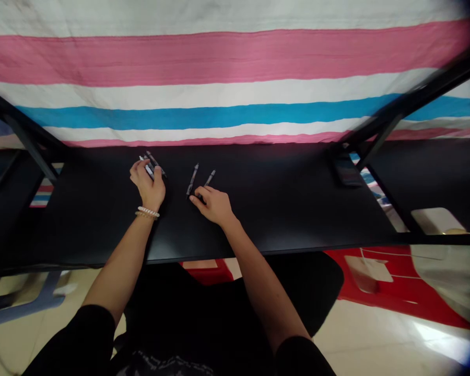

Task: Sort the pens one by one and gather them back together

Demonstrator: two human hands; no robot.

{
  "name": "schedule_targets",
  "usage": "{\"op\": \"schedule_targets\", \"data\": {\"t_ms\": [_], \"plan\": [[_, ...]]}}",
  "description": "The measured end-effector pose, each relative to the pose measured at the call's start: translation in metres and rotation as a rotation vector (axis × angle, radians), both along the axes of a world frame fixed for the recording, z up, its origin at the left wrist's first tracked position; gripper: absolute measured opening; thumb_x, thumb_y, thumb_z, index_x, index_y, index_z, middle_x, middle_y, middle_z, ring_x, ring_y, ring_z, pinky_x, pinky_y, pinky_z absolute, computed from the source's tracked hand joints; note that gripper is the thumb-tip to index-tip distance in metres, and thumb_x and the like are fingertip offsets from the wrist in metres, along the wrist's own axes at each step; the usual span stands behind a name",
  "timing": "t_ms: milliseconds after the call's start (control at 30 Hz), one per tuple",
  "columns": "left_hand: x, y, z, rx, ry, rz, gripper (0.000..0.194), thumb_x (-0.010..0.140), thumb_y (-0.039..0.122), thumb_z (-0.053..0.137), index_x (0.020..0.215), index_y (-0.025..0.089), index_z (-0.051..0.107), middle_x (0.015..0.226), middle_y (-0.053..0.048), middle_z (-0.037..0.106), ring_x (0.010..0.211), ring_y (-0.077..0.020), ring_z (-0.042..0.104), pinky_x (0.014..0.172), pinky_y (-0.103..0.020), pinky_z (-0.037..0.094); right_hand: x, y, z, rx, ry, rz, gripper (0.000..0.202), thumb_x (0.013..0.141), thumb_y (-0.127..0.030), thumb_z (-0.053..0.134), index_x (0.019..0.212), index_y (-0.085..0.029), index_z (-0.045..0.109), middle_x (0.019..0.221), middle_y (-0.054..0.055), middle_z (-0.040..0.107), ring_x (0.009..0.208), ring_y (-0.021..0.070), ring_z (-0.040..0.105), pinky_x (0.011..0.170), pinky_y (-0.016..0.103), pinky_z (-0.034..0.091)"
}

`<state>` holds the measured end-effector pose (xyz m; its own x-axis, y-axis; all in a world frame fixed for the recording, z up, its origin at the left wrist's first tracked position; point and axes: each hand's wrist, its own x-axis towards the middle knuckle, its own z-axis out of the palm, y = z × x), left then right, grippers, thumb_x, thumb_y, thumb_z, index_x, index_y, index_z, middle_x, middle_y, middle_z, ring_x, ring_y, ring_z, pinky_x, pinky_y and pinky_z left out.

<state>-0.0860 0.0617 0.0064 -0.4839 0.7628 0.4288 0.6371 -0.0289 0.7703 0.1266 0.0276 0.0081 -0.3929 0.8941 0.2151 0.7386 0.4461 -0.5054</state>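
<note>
Left of frame centre, the left hand (148, 183) is closed around a bunch of pens (152, 163). The right hand (214, 204) lies with loose fingers touching two pens (192, 180) on the black table (290, 198).

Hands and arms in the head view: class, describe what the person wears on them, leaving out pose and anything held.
Both forearms are bare, with short black sleeves ending near the elbows. The left hand has two bracelets at the wrist: one of pale, pearl-like beads and a thinner, darker beaded one beside it. The right hand and its wrist carry nothing; no rings or watch are visible on either hand.
</note>
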Motion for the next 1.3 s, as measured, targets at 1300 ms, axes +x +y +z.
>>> {"op": "schedule_targets", "data": {"t_ms": [1300], "plan": [[0.046,-0.017,0.017,-0.3,-1.11,-0.725,0.029,0.084,0.036,0.083,0.095,0.012,0.07,0.102,-0.012,0.08,0.083,-0.0166,0.078,0.078,-0.024,0.063,0.014,0.011,-0.018,0.089,0.668,-0.132,0.026,0.1,-0.031,0.056,0.1,-0.02,0.079,0.07,0.002,0.065,0.063,0.0156,0.059,0.066,0.03,0.051]]}}
